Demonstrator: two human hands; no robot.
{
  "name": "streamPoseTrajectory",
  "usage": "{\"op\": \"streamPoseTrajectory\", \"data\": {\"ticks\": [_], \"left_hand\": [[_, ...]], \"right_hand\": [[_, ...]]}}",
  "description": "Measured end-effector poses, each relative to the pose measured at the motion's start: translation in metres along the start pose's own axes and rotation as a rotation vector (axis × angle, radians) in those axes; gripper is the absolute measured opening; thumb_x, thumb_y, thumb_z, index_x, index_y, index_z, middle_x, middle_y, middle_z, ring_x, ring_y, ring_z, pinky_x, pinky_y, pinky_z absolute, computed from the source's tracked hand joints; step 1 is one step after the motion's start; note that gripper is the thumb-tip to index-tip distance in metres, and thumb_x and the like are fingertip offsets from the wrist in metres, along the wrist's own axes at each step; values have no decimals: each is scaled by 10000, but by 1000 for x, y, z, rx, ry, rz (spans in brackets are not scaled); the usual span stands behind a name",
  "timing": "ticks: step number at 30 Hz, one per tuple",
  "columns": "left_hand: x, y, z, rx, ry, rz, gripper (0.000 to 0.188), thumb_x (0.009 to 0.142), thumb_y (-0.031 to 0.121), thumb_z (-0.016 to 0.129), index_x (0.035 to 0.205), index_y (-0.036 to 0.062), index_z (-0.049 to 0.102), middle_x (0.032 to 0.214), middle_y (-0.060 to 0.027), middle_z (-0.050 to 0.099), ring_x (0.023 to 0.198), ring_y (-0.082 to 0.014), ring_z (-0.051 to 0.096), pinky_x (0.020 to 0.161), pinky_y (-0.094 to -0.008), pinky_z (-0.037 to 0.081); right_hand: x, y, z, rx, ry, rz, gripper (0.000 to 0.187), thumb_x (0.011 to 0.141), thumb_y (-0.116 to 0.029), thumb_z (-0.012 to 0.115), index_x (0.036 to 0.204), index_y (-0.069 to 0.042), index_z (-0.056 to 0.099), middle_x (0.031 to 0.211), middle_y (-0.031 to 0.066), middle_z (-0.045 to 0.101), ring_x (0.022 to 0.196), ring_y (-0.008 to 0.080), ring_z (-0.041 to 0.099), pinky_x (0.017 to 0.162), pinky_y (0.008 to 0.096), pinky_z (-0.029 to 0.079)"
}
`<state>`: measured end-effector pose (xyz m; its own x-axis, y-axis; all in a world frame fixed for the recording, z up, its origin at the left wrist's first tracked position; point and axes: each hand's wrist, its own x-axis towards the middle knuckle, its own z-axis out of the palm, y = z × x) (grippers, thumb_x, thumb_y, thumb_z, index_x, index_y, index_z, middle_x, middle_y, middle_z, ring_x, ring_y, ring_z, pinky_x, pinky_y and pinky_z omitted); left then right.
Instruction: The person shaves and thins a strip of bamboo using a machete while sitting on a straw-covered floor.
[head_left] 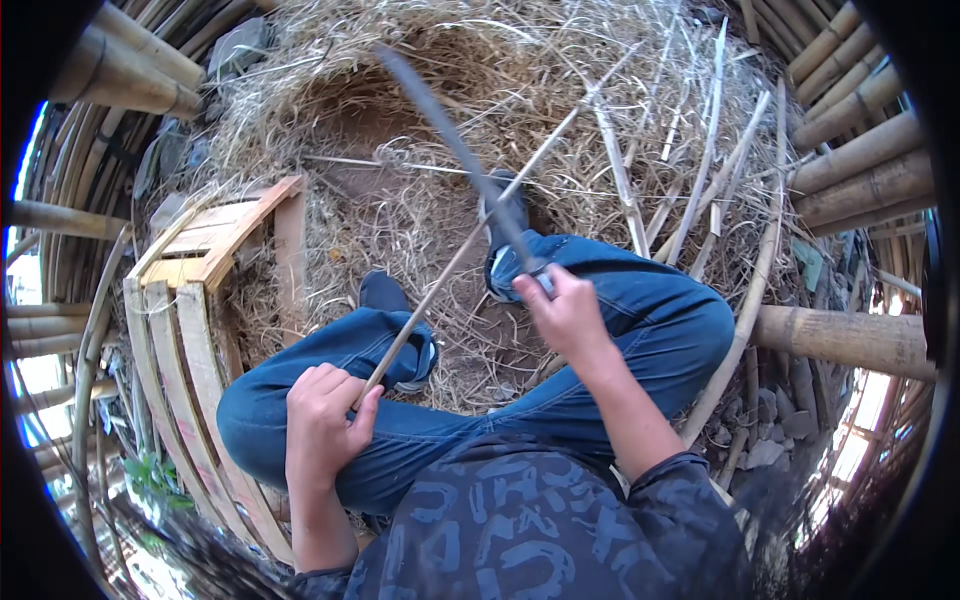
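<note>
My left hand [328, 425], above the left thigh, is closed around the near end of a thin bamboo strip [437, 287]. The strip slants away to the far right, over the straw. In my right hand [565, 312] is the handle of a machete [448, 137], close above the right knee. Its long dark blade points to the far left, somewhat blurred. Blade and strip cross in the view near my right shoe [508, 205]; whether they touch I cannot tell.
Bamboo shavings [540, 75] cover the ground ahead. Several split bamboo lengths [715, 150] lie at the right. A slatted wooden crate [200, 365] stands by my left knee. Thick bamboo poles [860, 340] and rubble [775, 430] line the right side.
</note>
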<state>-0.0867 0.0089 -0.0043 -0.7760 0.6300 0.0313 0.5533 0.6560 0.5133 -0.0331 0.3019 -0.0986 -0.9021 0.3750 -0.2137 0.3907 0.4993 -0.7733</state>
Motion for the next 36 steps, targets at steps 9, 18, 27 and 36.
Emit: {"op": "streamPoseTrajectory", "data": {"ticks": [9,18,27,36], "left_hand": [[-1,1,4,42,-25,-16,228,788,79,711,652,19,537,642,-116,509,634,-314,508,615,-414,400],[-9,-3,1,-132,29,-115,233,877,109,637,694,-23,580,619,-150,521,612,-295,530,609,-387,398],[-13,9,-36,-169,253,-195,255,894,111,617,705,-32,521,646,-161,469,586,-290,462,577,-382,361],[-35,27,-104,-454,-120,-333,259,946,153,548,771,9,673,671,-21,527,633,-100,476,579,-271,371]], "right_hand": [[-3,18,26,-166,8,-256,548,861,-614,634,810,-69,597,620,182,640,632,407,661,566,498,527],[-13,15,2,219,63,52,434,811,-409,780,851,7,665,639,61,620,591,121,546,575,315,475],[-62,9,-2,648,-178,209,252,811,-186,757,770,-33,561,576,31,584,460,101,557,432,289,444],[-51,9,-2,756,-211,136,175,776,-75,652,717,-42,491,583,19,550,483,101,549,444,286,435]]}}
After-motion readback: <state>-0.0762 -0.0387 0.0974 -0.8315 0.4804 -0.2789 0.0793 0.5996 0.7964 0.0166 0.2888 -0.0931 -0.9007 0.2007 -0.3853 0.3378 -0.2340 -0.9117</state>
